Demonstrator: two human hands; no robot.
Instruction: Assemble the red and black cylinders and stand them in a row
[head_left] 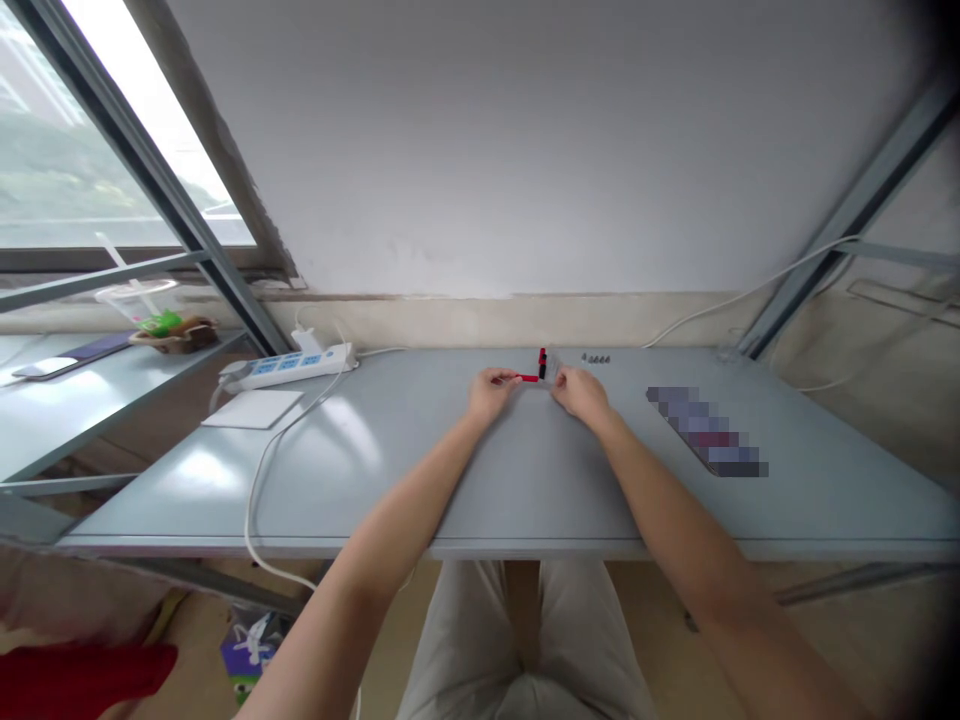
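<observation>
"So, where's the red stick (529, 378)?"

"Near the back of the table (536, 480), pinched in the left grip (492, 395). Right grip (583, 395) seems closed on a clear bit (554, 364) (too blurry to name)."

"Any tip?"

"Hold both steady, squeeze softly."

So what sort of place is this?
Possibly a dormitory or a home workspace: there's a long grey desk between metal posts, a power strip on it, and a window at the left.
</observation>
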